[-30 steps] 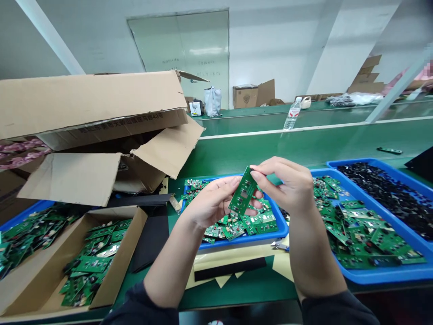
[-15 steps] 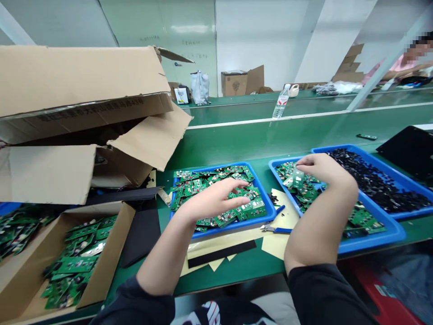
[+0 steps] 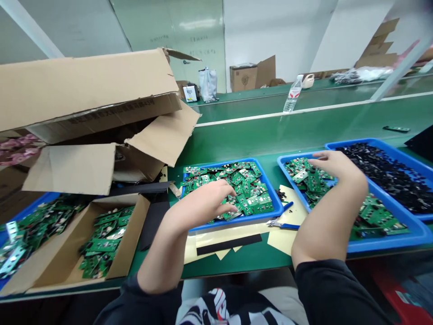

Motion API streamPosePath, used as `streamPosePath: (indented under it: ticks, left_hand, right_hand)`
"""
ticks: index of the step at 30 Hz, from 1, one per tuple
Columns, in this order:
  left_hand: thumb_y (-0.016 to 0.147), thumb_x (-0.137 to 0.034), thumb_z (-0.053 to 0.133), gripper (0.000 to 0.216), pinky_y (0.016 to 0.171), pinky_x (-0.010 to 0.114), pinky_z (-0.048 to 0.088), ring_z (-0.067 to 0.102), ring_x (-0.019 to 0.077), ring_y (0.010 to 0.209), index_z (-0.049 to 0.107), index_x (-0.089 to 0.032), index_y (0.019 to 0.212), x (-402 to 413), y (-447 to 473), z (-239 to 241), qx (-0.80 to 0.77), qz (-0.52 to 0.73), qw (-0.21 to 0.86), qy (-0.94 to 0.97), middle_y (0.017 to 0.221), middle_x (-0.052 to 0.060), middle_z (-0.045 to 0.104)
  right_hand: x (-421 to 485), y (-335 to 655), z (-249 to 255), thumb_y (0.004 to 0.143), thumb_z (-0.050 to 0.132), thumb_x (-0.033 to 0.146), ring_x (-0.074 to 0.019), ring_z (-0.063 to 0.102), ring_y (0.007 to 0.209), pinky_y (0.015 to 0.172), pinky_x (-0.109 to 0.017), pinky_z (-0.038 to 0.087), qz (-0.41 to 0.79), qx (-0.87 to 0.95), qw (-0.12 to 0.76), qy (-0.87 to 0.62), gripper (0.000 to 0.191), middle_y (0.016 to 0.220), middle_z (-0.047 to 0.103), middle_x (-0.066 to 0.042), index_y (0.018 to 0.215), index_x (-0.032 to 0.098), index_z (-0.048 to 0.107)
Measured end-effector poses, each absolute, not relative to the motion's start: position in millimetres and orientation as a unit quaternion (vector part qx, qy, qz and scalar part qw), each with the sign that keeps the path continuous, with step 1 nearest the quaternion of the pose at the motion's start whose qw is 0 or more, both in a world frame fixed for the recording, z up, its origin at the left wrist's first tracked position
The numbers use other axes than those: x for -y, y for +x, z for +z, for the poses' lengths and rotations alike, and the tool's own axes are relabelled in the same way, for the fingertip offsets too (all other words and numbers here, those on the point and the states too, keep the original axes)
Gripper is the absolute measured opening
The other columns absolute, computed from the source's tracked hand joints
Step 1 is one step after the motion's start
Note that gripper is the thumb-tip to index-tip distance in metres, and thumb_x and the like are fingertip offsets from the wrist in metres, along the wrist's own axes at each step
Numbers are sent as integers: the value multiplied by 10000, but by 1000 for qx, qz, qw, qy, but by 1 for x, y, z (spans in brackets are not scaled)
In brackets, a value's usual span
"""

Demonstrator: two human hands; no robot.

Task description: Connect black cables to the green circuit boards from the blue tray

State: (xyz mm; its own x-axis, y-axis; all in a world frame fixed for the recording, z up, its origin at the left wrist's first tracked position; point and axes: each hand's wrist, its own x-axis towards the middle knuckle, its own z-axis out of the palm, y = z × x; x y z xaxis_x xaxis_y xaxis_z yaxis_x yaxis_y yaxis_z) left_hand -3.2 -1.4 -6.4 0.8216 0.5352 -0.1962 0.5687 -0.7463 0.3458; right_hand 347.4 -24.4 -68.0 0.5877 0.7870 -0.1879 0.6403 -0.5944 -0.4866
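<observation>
My left hand [image 3: 209, 197] hovers over the front left of the middle blue tray [image 3: 278, 208], thumb and fingers apart with nothing between them. Green circuit boards [image 3: 252, 192] lie heaped in that tray. Over the back of the right blue tray [image 3: 392, 245] is my right hand [image 3: 333, 163], its fingers apart and no board visible in them. Just below those fingertips, more circuit boards [image 3: 314, 181] are piled. My right forearm hides part of this tray.
Blue-handled cutters [image 3: 284, 225] and a black strip [image 3: 230, 244] lie on yellow paper. Far right, a blue tray holds small black parts [image 3: 382, 176]. A carton [image 3: 135, 243] of boards stands left, below a big cardboard box [image 3: 84, 85]. A bottle [image 3: 292, 94] stands behind.
The circuit board that was in my right hand is out of its fingers, which have parted. My left hand has drawn slightly left over the middle tray. The view has turned left.
</observation>
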Motion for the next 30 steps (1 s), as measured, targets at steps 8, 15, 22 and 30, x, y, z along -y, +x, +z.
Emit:
streamPosePath:
  ticks: [8,15,22,30]
  left_hand:
    - [812,-228,685,177,813,336,522,680,260,930,679,-157,974,47,-79,-60,-424,-98,219,873,986,89,724]
    - [824,-196,662,429,1034,500,464,557,318,1237,589,-155,1245,87,-115,-164,-439,137,181,869,1313,179,598]
    - [891,-292,592,276,1051,510,449,588,288,1197,659,-170,1129,91,-120,-196,-424,243,201,849,1184,150,680]
    - [880,-332,595,205,913,381,531,665,235,996,713,-172,926,93,-118,-197,-470,330,261,776,941,108,738]
  right_hand:
    - [9,266,-38,841,614,346,-228,648,983,878,-335,490,223,626,243,-706,432,1066,698,-103,1227,152,610]
    - [17,173,-26,877,538,355,-230,645,995,827,-331,485,244,832,93,-489,444,1118,686,-108,1265,145,585]
    - [35,108,-40,871,526,230,-220,669,774,612,-267,413,198,904,-75,-371,239,828,727,-114,850,118,735]
    - [49,67,-71,867,530,182,-271,692,922,704,-278,465,181,924,-126,-312,236,958,735,-154,969,113,731]
